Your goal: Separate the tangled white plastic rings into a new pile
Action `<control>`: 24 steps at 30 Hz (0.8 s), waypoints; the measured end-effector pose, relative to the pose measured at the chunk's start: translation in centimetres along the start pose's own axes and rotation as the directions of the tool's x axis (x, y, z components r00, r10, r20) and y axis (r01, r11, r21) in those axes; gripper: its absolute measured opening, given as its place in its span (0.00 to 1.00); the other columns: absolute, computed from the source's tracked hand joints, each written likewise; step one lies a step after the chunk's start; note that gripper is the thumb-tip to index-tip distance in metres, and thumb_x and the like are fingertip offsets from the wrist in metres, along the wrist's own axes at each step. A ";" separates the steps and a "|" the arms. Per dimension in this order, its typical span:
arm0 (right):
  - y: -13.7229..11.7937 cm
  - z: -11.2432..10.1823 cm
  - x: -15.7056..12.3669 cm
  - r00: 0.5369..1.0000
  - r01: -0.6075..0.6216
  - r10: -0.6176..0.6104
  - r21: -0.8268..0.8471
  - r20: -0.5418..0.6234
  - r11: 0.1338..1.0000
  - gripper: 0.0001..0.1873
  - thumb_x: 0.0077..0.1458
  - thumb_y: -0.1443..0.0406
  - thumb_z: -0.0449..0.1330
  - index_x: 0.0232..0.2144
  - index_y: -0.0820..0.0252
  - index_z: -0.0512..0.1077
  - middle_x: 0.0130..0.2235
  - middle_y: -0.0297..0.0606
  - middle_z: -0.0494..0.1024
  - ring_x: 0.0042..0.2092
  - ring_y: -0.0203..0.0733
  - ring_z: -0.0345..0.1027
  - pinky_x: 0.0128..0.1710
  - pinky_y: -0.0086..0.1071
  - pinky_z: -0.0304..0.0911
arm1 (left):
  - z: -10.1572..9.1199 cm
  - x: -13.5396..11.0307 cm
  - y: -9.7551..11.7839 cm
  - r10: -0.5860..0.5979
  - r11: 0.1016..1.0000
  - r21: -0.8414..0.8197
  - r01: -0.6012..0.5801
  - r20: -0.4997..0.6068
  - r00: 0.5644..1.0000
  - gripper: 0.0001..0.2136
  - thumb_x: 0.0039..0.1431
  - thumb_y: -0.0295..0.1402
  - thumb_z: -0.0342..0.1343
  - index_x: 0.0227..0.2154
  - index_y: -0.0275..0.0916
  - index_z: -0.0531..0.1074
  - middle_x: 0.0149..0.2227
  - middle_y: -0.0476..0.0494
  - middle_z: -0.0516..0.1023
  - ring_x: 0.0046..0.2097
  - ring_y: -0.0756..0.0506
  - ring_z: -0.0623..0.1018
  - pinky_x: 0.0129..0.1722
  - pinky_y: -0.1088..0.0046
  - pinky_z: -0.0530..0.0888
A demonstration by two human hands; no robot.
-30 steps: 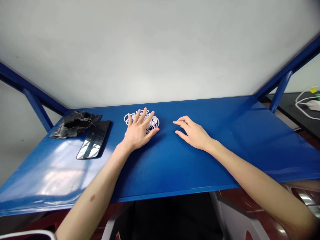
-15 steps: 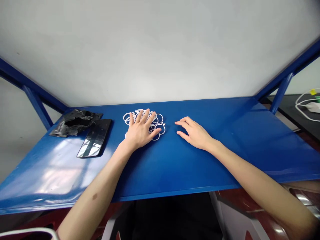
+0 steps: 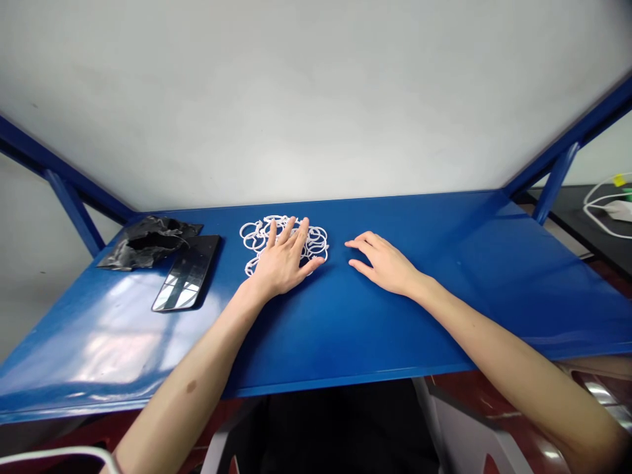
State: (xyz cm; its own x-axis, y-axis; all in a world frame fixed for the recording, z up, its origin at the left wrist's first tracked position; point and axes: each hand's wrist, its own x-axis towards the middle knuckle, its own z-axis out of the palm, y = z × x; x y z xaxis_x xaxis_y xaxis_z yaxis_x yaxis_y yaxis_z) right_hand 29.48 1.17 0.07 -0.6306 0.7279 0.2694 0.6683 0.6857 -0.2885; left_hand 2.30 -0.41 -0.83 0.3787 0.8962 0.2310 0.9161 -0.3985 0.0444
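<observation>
Left hand (image 3: 284, 264) has moved a little to the right since half a second ago, and the white rings (image 3: 259, 234) under it lie in a changed arrangement, with more of them showing on its left side; right hand (image 3: 388, 264) keeps nearly the same place. The rings are in a loose, overlapping group on the blue desk (image 3: 355, 342), towards the wall; the left fingers are spread apart above them, palm down, but I cannot tell how firmly they press. The right fingers are slightly bent, the thumb apart from them, and they hold nothing; this hand is beside the group, not touching it.

I judge each ring to be very light, probably of plastic, rather stiff but springy; on such a glossy surface they should slide easily, and their small end pieces could catch one another. It seems best to pinch one outer ring by its free rim, between thumb and one finger; a hard pull on a crossed ring could drag its neighbours.
</observation>
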 end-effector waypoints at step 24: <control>1.4 0.4 -0.1 0.994 -0.108 0.108 -0.033 0.003 0.994 0.22 0.66 0.53 0.55 0.56 0.56 0.73 0.58 0.48 0.72 0.57 0.58 0.68 0.57 0.57 0.68 | 0.3 -0.1 -1.4 -0.198 0.980 -0.027 0.198 -0.025 0.980 0.36 0.67 0.60 0.41 0.71 0.46 0.52 0.74 0.38 0.52 0.73 0.28 0.54 0.69 0.36 0.49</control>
State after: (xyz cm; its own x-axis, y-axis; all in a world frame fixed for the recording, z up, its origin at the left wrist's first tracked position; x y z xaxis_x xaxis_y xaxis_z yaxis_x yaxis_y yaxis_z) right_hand 30.35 2.07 -0.70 -0.5558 0.7976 0.2344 0.7450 0.6030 -0.2853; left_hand 1.06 0.10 -1.20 0.1861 0.9524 0.2416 0.9689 -0.2186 0.1156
